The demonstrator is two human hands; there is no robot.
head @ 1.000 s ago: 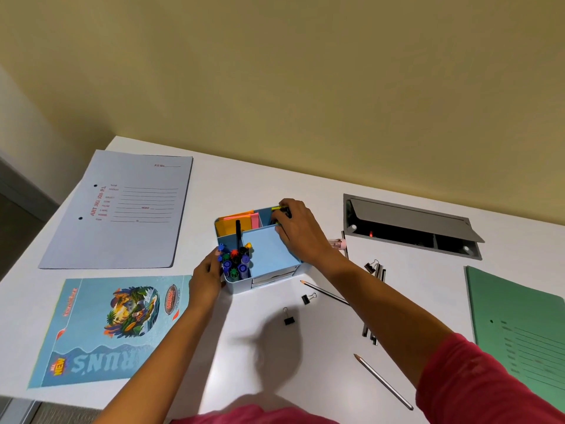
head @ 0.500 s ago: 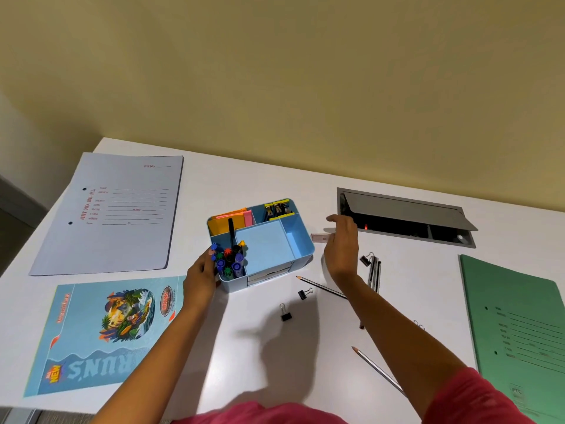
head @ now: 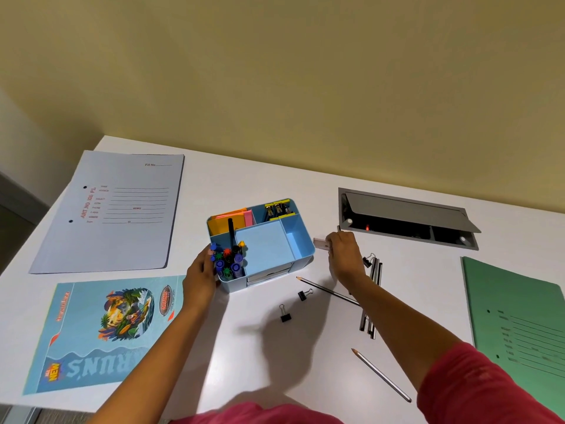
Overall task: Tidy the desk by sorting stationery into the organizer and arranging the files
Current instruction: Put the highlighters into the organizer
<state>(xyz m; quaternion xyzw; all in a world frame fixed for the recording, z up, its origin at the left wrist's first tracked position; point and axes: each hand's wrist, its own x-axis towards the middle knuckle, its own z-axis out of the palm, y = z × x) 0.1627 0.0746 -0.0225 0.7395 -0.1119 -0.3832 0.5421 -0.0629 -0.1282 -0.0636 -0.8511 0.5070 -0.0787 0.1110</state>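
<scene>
A light blue desk organizer (head: 301, 240) stands mid-desk, holding pens, orange and pink sticky notes and yellow-black clips. My left hand (head: 200, 275) grips its near-left corner beside the pens. My right hand (head: 344, 255) rests on the desk just right of the organizer, fingers closed on a small pinkish eraser (head: 321, 243). Two binder clips (head: 285, 313) (head: 304, 294) lie in front of the organizer, a third (head: 368, 261) lies beside my right wrist. Pencils lie loose: one (head: 324, 289) under my forearm, a bundle (head: 371, 301) to its right, one (head: 380, 374) nearer me.
A grey-blue file (head: 113, 209) lies at the back left, a picture-covered blue folder (head: 101, 332) at the front left, a green file (head: 519, 325) at the right edge. An open grey cable hatch (head: 406, 218) sits in the white desk (head: 275, 185) at the back right.
My right hand left the organizer's back compartment, moved right to the desk and closed on the eraser. My left hand stayed on the organizer.
</scene>
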